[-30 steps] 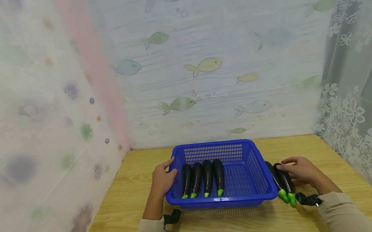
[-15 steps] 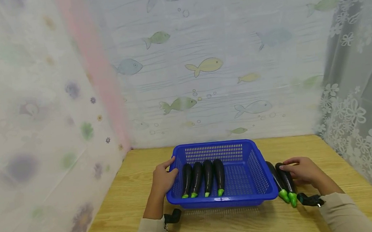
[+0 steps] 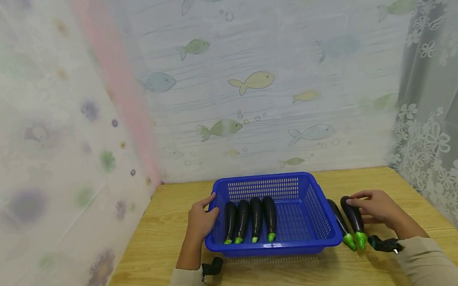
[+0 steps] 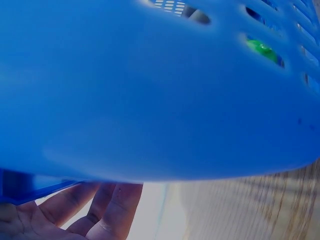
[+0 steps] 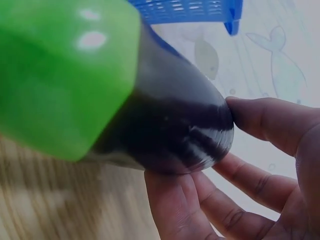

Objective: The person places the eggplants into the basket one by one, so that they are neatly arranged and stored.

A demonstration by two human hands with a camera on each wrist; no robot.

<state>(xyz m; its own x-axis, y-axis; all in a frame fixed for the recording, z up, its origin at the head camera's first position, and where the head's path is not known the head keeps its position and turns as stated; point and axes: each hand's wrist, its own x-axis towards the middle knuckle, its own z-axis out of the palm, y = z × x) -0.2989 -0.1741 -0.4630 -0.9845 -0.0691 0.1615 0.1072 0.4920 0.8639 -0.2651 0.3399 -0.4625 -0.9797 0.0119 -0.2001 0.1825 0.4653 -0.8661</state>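
Note:
Four-sided and slotted, a blue plastic basket (image 3: 267, 246) stands mid-table with several dark eggplants (image 3: 256, 219) lying side by side in its left half. My left hand (image 3: 201, 219) grips the basket's left rim; in the left wrist view its fingers (image 4: 117, 210) show below the blue wall. Right of the basket, my right hand (image 3: 377, 207) pinches an eggplant (image 3: 352, 214) near its rounded dark end, green stem end toward me. Thumb and fingers sit on either side of it in the right wrist view. Another eggplant (image 3: 340, 224) lies against the basket's right side, partly hidden by the rim.
The wooden table (image 3: 149, 252) runs back to a fish-print curtain (image 3: 260, 127). A flowered sheet (image 3: 54, 174) hangs along the left side and a lace curtain (image 3: 435, 144) along the right.
My right hand has raised its eggplant slightly and drawn it a little right, widening the gap to the neighbouring eggplant. My left hand and the basket have stayed put.

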